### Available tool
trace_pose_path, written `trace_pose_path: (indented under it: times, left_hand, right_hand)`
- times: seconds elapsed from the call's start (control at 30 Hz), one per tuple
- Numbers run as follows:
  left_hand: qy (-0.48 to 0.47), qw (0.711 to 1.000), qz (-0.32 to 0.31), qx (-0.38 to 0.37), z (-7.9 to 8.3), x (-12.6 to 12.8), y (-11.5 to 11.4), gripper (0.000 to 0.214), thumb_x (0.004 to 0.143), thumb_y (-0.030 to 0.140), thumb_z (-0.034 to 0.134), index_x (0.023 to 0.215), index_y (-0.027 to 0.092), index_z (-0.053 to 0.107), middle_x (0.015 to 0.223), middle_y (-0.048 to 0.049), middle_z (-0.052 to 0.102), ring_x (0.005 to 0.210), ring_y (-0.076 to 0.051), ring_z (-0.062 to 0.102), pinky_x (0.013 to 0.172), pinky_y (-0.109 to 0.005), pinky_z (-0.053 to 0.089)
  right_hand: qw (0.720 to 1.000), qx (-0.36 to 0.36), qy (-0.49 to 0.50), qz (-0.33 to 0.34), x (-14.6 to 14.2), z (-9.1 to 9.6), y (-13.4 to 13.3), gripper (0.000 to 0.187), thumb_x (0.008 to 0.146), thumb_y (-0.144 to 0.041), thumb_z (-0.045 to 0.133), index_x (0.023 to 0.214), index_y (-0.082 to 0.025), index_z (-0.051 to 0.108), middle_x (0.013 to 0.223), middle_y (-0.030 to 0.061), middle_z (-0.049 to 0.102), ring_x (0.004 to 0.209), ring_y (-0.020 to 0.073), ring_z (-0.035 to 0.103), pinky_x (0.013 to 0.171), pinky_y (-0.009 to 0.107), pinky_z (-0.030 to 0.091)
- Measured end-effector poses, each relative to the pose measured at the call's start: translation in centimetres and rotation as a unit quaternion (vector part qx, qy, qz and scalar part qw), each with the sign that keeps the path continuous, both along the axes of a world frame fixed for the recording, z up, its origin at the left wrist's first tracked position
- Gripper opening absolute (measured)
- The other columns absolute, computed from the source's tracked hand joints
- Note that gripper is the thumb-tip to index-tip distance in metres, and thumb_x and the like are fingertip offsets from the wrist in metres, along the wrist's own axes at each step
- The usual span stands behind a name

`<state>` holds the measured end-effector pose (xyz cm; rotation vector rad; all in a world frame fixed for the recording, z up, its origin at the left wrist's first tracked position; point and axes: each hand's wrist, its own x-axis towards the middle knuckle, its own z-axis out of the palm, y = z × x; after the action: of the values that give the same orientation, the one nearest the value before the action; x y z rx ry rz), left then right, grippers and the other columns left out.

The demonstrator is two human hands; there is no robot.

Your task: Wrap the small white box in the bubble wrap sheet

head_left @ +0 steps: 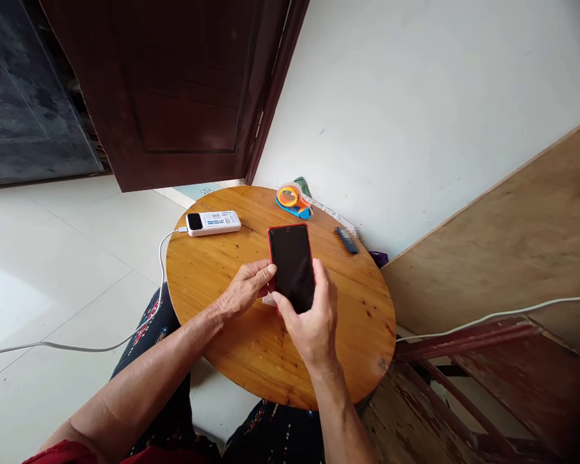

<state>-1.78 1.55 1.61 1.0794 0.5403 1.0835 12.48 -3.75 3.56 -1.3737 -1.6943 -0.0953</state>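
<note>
A round wooden table stands by a white wall. A white power pack lies on it, with a white cord plugged into its left end. A blue and orange tape holder sits near the far edge. Behind is a dark red door. The floor is pale and shiny.

Bare forearms converge — the left hand and right hand close together, partly curled — thumb tips near.
</note>
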Motion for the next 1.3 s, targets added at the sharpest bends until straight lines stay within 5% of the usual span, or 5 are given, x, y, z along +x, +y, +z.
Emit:
trace_pose_path:
  times: [0.2,0.73,1.1,1.3]
  left_hand:
    - [-0.065,0.995,-0.023,-0.075,0.1,0.1,0.2,0.05,0.077,0.062,0.068,0.069,0.016,0.049,0.06,0.0033,0.047,0.049,-0.007,0.04,0.048,-0.021,0.028]
    - [-0.064,0.992,-0.107,-0.019,0.3,-0.4,0.2,0.045,0.085,0.055,0.063,0.066,0.014,0.058,0.057,-0.0008,0.054,0.049,-0.009,0.044,0.047,-0.023,0.027]
    - [-0.047,0.994,-0.092,-0.031,-0.1,-0.5,0.1,0.047,0.083,0.055,0.067,0.063,0.015,0.053,0.054,0.0037,0.046,0.046,-0.007,0.039,0.045,-0.021,0.027]
    - [-0.053,0.993,-0.1,-0.043,-0.1,-0.6,0.1,0.049,0.077,0.06,0.071,0.066,0.013,0.058,0.058,0.0013,0.051,0.048,-0.008,0.042,0.047,-0.021,0.03]
  right_hand:
    - [0.969,-0.068,0.235,0.02,0.8,1.0,-0.5,0.047,0.092,-0.04,0.058,0.133,-0.018,0.055,0.122,0.0136,0.067,0.107,0.0244,0.066,0.092,0.043,0.055]
    - [0.98,-0.017,0.196,-0.012,0.9,-0.1,-1.6,0.04,0.096,-0.043,0.05,0.126,-0.02,0.062,0.119,0.0103,0.069,0.106,0.0245,0.066,0.089,0.039,0.053]
    - [0.936,-0.069,0.345,0.031,-0.3,-3.1,-4.1,0.046,0.1,-0.041,0.041,0.142,-0.022,0.048,0.149,0.011,0.049,0.139,0.0278,0.043,0.117,0.052,0.031]
    - [0.917,-0.086,0.387,0.031,-0.7,-3.9,-4.9,0.054,0.099,-0.041,0.045,0.15,-0.023,0.039,0.153,0.0106,0.044,0.141,0.0292,0.041,0.116,0.053,0.034]
